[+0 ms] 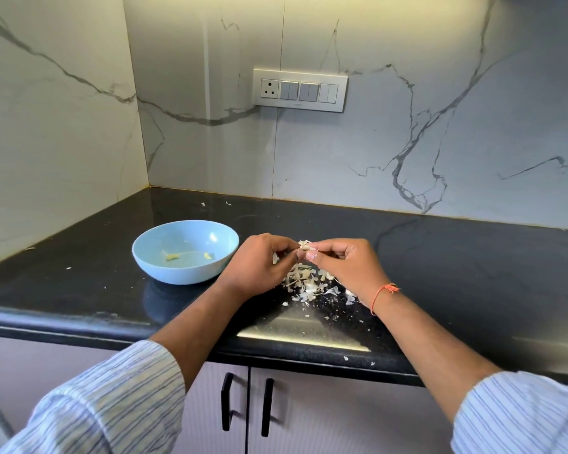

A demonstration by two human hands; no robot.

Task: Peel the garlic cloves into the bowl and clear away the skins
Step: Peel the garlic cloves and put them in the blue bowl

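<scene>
Black countertop (440,257) under marble wall (407,142) holds blue bowl (151,253), skins (305,283).

Head view, angled down, close over countertop (440,257)

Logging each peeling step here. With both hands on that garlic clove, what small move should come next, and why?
Probably pull the loose papery skin off: the left hand and right hand pinch one garlic clove that still wears skin, above the heap of skins, right of the light blue bowl.
</scene>
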